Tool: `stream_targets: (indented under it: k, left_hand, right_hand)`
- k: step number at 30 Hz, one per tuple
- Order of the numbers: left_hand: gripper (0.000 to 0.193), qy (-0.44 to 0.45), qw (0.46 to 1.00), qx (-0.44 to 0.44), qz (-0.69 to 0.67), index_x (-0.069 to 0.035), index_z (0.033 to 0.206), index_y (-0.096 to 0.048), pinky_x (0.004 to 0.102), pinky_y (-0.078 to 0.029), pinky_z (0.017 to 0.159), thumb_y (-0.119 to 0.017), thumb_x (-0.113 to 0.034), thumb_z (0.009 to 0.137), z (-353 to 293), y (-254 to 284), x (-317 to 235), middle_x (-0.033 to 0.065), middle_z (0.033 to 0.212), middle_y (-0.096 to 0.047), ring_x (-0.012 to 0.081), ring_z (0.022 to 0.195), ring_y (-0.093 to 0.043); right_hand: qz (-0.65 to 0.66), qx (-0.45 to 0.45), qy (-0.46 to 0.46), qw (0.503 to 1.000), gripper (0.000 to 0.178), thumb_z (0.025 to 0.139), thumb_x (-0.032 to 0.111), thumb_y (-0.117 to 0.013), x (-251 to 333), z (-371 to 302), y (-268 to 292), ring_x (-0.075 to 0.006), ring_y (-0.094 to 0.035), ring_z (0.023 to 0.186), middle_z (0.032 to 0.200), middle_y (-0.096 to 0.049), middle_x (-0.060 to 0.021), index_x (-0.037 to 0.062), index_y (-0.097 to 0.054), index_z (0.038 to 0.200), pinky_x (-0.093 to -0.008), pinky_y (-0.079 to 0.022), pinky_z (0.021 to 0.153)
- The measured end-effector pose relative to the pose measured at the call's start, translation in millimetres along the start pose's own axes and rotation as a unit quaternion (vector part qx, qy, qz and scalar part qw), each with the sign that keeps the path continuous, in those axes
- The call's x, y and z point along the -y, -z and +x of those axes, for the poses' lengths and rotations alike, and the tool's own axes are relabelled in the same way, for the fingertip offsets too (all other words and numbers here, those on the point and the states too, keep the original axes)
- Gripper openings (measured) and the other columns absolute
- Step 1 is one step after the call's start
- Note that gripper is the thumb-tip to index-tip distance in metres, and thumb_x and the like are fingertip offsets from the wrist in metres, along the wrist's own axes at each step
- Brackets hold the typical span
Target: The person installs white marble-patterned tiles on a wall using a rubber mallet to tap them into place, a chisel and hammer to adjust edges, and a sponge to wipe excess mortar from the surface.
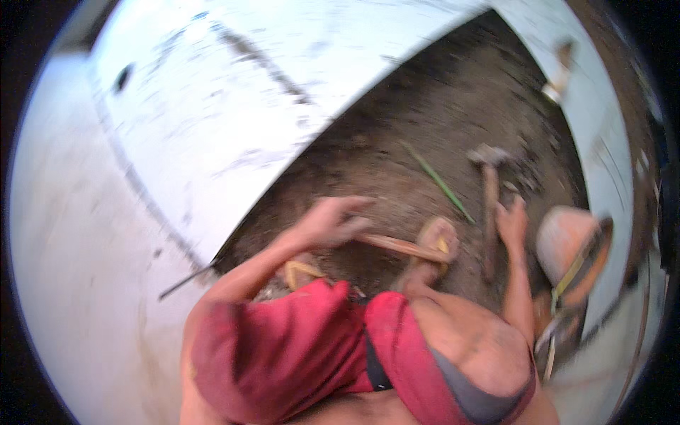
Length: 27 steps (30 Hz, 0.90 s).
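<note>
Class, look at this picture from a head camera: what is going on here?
A person in red shorts squats over a patch of bare soil bordered by pale concrete. The left hand touches a thin wooden stick lying across the ground near a sandalled foot. The right hand rests at the handle of a hammer lying on the soil. The picture is blurred, so the grips are unclear.

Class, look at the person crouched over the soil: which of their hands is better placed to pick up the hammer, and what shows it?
Probably the right. The right hand is right beside the hammer and its wooden handle, while the left hand is farther off, holding a thin stick. Motion blur hides whether the right hand already touches it.
</note>
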<state>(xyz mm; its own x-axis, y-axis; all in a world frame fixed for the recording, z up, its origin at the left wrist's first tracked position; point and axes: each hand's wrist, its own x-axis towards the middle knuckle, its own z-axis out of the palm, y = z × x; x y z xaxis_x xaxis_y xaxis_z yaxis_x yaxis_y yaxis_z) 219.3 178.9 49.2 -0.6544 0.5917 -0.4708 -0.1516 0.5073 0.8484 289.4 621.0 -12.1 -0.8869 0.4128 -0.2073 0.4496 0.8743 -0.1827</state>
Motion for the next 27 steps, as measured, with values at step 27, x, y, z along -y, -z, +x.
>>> stream_targets:
  k: [27]
  left_hand:
    - [0.013,0.299,0.870,-0.351,-0.178,-0.006,0.078,-0.053,0.0252,-0.042,0.065,-0.066,-0.008,0.081,-265.5,181.2,107.5,-0.0016,0.071,-0.050,0.0089,0.069,-0.048]
  right_hand:
    - [0.056,0.020,-0.065,0.996,0.058,0.094,0.045,-0.049,15.0,-41.7,-36.7,-0.0432,-0.055,0.105,0.112,-0.058,-0.0278,-0.0065,-0.051,0.120,-0.0452,-0.042,0.088]
